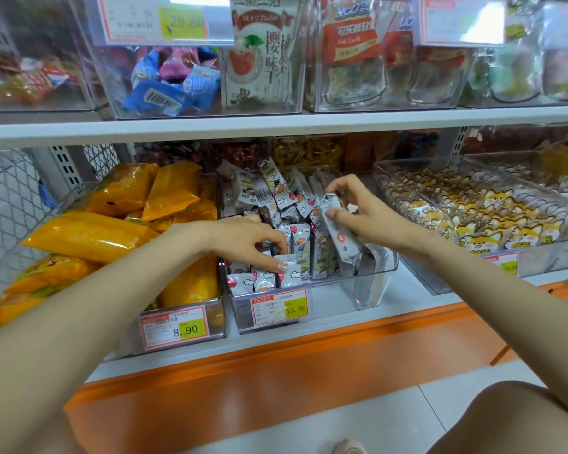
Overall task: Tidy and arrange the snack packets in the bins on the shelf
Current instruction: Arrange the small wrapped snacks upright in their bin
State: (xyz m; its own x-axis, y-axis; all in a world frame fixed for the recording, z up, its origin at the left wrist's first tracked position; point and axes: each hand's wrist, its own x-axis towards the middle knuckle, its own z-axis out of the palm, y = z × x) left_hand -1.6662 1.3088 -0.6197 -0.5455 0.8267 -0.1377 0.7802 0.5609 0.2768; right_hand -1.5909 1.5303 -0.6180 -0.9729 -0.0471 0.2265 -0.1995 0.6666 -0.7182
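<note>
Orange snack bags [118, 224] fill the left bin [218, 311]. In the clear middle bin [368, 290], the left hand [243, 239] curls its fingers on a small white packet [289, 269] at the front. The right hand [361, 209] pinches a long grey packet [336, 231], tilted over the bin's right side.

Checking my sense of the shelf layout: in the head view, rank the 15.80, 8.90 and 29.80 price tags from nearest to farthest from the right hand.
1. 15.80 tag, below the right hand, slightly left.
2. 8.90 tag, lower left, neighbouring bin.
3. 29.80 tag, upper shelf, left.
</note>
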